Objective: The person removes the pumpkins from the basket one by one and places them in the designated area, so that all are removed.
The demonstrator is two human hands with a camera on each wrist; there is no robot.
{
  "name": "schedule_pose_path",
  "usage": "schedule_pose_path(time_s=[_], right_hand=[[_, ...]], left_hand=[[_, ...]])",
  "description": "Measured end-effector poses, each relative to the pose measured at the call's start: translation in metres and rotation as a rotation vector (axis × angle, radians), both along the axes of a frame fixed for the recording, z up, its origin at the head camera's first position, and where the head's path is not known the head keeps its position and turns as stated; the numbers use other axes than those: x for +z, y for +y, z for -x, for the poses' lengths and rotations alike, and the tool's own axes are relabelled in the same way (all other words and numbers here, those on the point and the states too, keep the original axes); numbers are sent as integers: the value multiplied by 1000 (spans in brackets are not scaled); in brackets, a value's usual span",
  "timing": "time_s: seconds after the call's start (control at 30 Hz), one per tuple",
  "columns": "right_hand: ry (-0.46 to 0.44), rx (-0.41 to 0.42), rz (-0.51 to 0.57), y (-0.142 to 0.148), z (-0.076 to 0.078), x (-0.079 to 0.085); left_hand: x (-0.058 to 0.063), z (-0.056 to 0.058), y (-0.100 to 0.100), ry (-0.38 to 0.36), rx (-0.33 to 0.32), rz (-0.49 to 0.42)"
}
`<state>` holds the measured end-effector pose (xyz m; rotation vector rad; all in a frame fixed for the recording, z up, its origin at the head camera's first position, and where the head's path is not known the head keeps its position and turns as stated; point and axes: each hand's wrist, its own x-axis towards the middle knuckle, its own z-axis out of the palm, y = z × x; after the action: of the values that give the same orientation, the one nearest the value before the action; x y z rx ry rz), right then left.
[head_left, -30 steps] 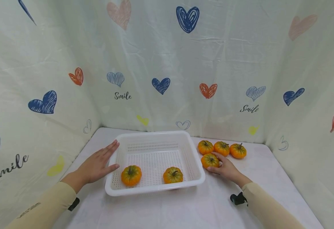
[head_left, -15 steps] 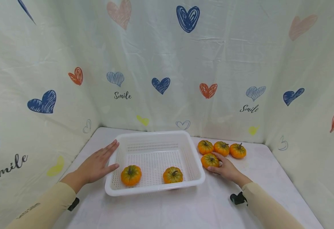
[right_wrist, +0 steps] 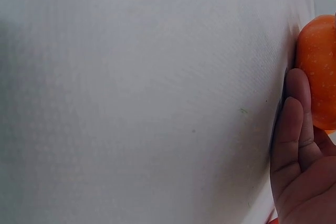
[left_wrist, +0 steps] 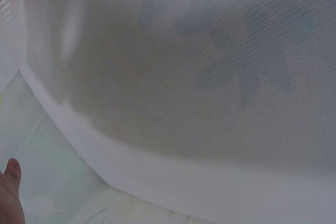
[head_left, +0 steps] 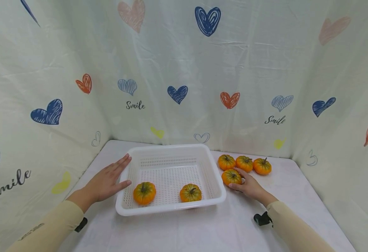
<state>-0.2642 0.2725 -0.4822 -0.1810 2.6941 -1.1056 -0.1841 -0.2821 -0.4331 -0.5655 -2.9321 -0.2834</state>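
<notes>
My left hand [head_left: 108, 180] lies with straight, spread fingers at the left rim of a white plastic basket [head_left: 171, 209]; its thumb reaches over that rim. In the left wrist view only part of the hand [left_wrist: 10, 198] shows, at the lower left edge. To the right of the basket, my right hand [head_left: 250, 184] holds a small orange pumpkin [head_left: 229, 177] between thumb and fingers. The right wrist view shows fingers [right_wrist: 287, 140] against the side of this pumpkin [right_wrist: 318, 61]. Inside the basket sit two more pumpkins, one left [head_left: 144, 193] and one right [head_left: 190, 193].
Behind the right hand, three pumpkins stand in a row: a left one [head_left: 226, 162], a middle one [head_left: 244, 163] and a right one [head_left: 262, 166]. A white cloth covers the table [head_left: 196, 231]. Curtains [head_left: 184, 63] printed with hearts enclose its back and sides.
</notes>
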Motion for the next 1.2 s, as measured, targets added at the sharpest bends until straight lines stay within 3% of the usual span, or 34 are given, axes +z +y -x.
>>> schedule_pose_path(time_s=[1.2], right_hand=[[-36, -17, -3, -4, -4, 2]], left_hand=[[0, 2, 0, -14, -8, -13]])
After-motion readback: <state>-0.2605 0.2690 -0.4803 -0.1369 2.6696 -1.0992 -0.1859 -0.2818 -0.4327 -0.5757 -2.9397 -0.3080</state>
